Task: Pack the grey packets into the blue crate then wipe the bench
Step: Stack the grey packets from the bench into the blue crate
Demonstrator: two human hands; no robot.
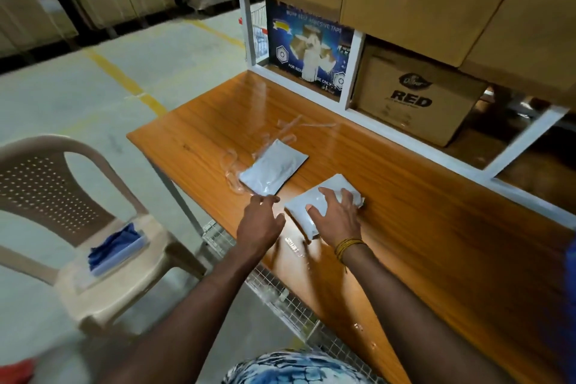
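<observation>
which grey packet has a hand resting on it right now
The nearer grey packet, under the right hand, whose spread fingers rest on it. The farther packet, beside clear plastic strips, lies untouched; the left hand only reaches toward it.

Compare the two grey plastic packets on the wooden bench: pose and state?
The far grey plastic packet lies flat and untouched among clear plastic strips; the near grey plastic packet is under the right hand, fingers spread on it. The far one looks thin; the near one looks bulkier. The left hand reaches toward the far one. Both rest on the wooden bench.
</observation>
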